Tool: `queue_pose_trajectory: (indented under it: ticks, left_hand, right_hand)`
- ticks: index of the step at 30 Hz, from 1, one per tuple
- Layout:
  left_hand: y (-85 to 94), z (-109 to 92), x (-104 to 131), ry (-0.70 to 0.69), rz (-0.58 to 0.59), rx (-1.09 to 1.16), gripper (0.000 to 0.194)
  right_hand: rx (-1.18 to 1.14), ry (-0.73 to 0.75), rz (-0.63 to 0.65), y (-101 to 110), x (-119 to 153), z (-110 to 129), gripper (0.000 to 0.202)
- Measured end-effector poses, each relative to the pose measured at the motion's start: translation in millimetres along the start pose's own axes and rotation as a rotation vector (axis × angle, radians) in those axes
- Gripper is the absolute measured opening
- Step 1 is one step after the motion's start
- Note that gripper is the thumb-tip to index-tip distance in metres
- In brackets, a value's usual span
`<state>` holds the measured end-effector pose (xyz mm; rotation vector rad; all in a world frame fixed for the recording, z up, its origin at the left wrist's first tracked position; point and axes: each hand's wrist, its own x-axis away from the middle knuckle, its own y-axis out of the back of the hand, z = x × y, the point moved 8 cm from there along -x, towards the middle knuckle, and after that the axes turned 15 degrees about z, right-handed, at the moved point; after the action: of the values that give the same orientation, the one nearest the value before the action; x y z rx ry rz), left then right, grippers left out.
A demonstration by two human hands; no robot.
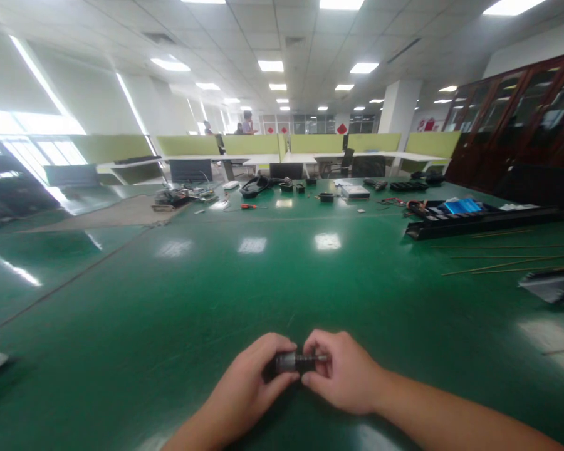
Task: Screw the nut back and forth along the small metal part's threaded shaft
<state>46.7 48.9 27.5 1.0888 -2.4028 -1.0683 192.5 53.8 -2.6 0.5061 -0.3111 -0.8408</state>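
Note:
A small dark cylinder with a thinner ridged shaft (286, 361) lies sideways between my two hands, low in the middle of the head view. My left hand (249, 382) is closed around its thick end, with thumb and fingers on either side. At the thin end, the fingers of my right hand (345, 373) are curled and closed about the shaft, whose metallic tip shows by the fingers. Parts of both ends are hidden by my fingers, and the exact kind of part cannot be made out. Beneath both hands is the green tabletop (282, 288).
An orange-handled screwdriver (249, 206) lies farther back, near a black headset-like strap (256, 186). Black trays with a blue packet (461, 207) stand at the right, above several thin rods (512, 257). A cluttered pile of parts (173, 197) sits at the back left.

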Motion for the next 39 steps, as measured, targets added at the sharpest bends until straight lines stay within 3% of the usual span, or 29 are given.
queue_pose_trajectory:
  ticks: [16, 39]
  left_hand:
    - [-4.6, 0.1, -0.1, 0.036, 0.081, 0.017, 0.024]
    - [-3.1, -5.1, 0.5, 0.046, 0.038, -0.029, 0.025]
  right_hand:
    - [-0.047, 0.020, 0.040, -4.1, -0.2, -1.7, 0.017]
    - [-0.052, 0.048, 0.027, -5.9, 1.4, -2.0, 0.016]
